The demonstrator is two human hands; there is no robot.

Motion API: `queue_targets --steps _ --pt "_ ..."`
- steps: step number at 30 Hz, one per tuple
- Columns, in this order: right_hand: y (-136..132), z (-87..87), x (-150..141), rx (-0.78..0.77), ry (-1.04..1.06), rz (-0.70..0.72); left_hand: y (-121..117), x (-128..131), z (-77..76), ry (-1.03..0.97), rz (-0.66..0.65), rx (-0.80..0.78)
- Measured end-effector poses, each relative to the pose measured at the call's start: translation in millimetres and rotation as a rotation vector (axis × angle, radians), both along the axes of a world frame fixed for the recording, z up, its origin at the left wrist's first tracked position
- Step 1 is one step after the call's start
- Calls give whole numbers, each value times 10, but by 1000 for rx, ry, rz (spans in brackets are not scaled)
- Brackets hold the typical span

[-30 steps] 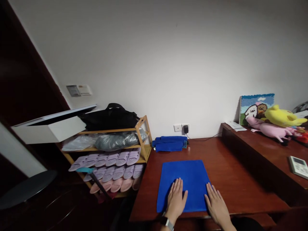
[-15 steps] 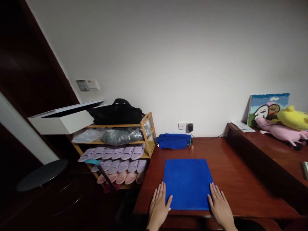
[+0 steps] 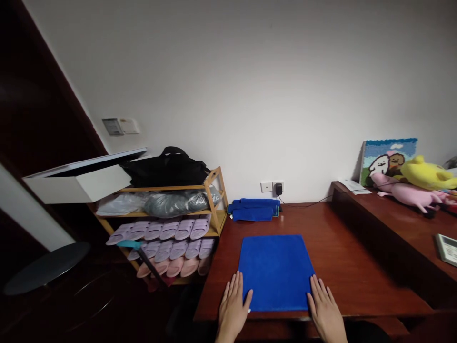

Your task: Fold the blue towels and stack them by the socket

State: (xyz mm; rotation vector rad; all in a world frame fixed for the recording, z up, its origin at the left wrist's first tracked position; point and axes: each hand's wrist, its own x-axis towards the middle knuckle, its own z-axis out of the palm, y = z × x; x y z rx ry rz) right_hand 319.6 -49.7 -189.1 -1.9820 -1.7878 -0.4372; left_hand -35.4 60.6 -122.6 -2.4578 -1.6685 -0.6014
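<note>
A blue cloth [image 3: 275, 271] lies flat and square on the brown wooden table [image 3: 350, 267], close to its front edge. My left hand [image 3: 233, 300] rests palm down at the cloth's left edge, fingers stretched out and thumb on the cloth. At the right edge, my right hand [image 3: 324, 302] lies flat in the same way, its thumb touching the cloth's corner. A small white tag shows by my left thumb. Neither hand grips anything.
Folded blue cloths [image 3: 254, 210] lie at the table's back, below a socket with a black plug [image 3: 279, 189]. To the left stands a wooden rack [image 3: 215, 209] with slippers and a black bag [image 3: 166, 169]. Plush toys [image 3: 410, 190] sit on a raised ledge at right.
The view has turned slightly to the right, so everything sits a little further left. Both hands stay flat at the cloth's sides, and the cloth has not visibly moved on the table.
</note>
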Motion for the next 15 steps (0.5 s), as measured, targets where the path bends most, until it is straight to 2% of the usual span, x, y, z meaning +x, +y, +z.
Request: queue_targets --steps 3,5,11,13,15 --pt "7 26 -7 -28 23 -6 -42 146 67 -49 6 86" --pt "7 30 -6 -44 41 -6 -114 377 151 -68 -43 106" --pt "4 52 -6 -33 43 13 -361 1325 447 -32 -403 -45" --pt "5 59 -5 -10 28 8 -371 1452 461 -13 -427 -104" --pt "6 58 -1 14 7 6 -343 1394 399 4 -397 -133"
